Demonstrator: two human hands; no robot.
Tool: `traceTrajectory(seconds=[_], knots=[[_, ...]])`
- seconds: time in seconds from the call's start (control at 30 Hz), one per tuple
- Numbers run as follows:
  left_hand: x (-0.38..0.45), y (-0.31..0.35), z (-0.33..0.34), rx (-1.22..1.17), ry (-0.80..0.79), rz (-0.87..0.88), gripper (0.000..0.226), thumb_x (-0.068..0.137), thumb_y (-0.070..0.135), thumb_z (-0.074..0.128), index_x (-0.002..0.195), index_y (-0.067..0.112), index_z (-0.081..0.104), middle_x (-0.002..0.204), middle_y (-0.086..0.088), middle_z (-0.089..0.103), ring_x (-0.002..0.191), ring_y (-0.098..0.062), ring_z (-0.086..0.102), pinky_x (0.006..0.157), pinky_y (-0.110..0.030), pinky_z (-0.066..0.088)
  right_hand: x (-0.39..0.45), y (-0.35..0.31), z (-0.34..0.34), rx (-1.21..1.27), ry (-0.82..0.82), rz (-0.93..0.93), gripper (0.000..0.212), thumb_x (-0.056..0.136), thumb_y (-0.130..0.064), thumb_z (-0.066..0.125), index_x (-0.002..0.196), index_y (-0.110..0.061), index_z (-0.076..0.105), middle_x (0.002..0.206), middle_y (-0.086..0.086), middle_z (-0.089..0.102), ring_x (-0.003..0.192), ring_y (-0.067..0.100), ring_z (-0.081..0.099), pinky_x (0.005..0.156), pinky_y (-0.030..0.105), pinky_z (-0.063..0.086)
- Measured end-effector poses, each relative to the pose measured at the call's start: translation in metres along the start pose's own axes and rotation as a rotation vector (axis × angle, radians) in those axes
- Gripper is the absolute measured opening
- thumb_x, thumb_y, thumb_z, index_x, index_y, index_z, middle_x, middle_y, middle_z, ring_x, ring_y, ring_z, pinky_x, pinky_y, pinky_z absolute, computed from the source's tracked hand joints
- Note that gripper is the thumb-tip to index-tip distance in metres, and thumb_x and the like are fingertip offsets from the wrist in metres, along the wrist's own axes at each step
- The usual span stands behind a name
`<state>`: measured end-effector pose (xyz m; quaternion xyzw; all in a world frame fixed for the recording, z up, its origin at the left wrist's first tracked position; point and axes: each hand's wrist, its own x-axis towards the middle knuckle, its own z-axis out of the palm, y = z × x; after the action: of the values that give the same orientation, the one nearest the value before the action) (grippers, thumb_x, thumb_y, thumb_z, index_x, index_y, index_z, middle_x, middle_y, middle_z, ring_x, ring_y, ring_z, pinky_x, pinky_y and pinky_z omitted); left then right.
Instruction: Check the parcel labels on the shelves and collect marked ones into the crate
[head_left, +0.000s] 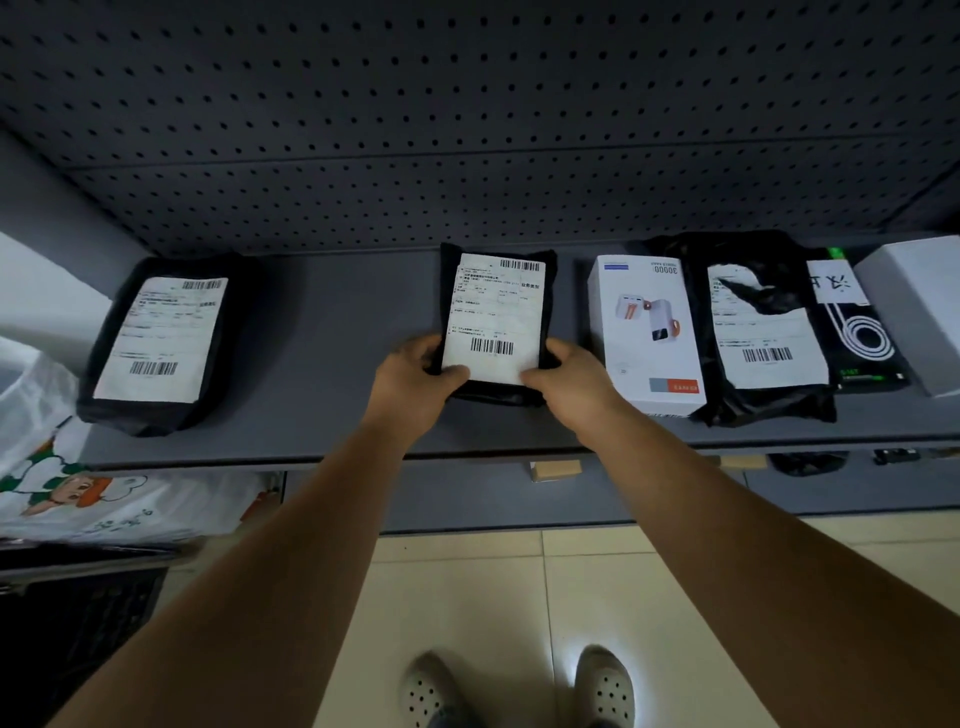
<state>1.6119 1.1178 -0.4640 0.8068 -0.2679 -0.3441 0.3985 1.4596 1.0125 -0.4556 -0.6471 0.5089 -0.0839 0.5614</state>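
Holding middle parcel (496, 322) on shelf (332, 332): my left hand (415, 376) and right hand (563, 376) pinch its near corners. Risk: thumbs cover label (493, 317) edge, so I could misread a mark; slick wrap may slip.

label print (493, 312) too small to read — white box (919, 312) cut off by the right edge.

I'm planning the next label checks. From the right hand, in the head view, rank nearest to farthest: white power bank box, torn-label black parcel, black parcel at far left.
1. White power bank box, just right of the right hand.
2. Torn-label black parcel, further right.
3. Far-left black parcel, beyond the left hand.
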Motion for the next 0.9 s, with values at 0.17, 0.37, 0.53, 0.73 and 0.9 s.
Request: traceTrajectory(seconds=[0.17, 0.37, 0.53, 0.73, 0.9], knots=[[-0.016, 0.002, -0.002, -0.088, 0.121, 0.068, 0.045, 0.082, 0.010, 0.072, 0.123, 0.021, 0.057, 0.113, 0.010, 0.060, 0.100, -0.005, 0.058, 0.071, -0.004, 0.044, -0.006, 0.007, -0.001, -0.005, 0.119, -0.165, 0.053, 0.083, -0.005, 0.068, 0.133, -0.015, 0.055, 0.125, 0.003, 0.059, 0.114, 0.018, 0.057, 0.100, 0.032, 0.046], [-0.032, -0.002, -0.001, -0.219, 0.156, 0.098, 0.046, 0.083, 0.006, 0.071, 0.123, 0.021, 0.053, 0.119, 0.008, 0.060, 0.108, -0.008, 0.059, 0.083, -0.015, 0.049, -0.023, 0.004, 0.003, 0.011, 0.171, -0.278, 0.054, 0.085, -0.004, 0.067, 0.135, -0.016, 0.050, 0.118, -0.007, 0.050, 0.107, 0.009, 0.052, 0.094, 0.018, 0.039], [-0.039, -0.003, -0.007, -0.219, 0.177, 0.119, 0.045, 0.083, 0.005, 0.071, 0.121, 0.022, 0.053, 0.117, 0.011, 0.059, 0.104, -0.001, 0.058, 0.078, -0.005, 0.047, -0.026, 0.003, 0.008, 0.023, 0.162, -0.280, 0.054, 0.085, -0.004, 0.067, 0.136, -0.016, 0.050, 0.120, -0.008, 0.048, 0.111, 0.011, 0.052, 0.100, 0.025, 0.042], [-0.039, -0.005, -0.018, -0.177, 0.182, 0.124, 0.043, 0.084, 0.007, 0.070, 0.114, 0.030, 0.052, 0.112, 0.017, 0.057, 0.103, -0.002, 0.058, 0.078, -0.012, 0.050, -0.021, 0.000, 0.018, 0.019, 0.155, -0.266, 0.055, 0.083, -0.006, 0.067, 0.134, -0.020, 0.053, 0.122, -0.004, 0.053, 0.110, 0.014, 0.057, 0.098, 0.030, 0.047], [-0.029, -0.012, -0.027, -0.090, 0.173, 0.127, 0.039, 0.086, 0.011, 0.068, 0.115, 0.034, 0.055, 0.116, 0.010, 0.058, 0.099, 0.000, 0.057, 0.079, -0.013, 0.047, -0.011, -0.004, 0.029, -0.008, 0.108, -0.198, 0.050, 0.087, -0.014, 0.066, 0.135, -0.019, 0.054, 0.124, -0.003, 0.053, 0.112, 0.012, 0.053, 0.095, 0.024, 0.042]])
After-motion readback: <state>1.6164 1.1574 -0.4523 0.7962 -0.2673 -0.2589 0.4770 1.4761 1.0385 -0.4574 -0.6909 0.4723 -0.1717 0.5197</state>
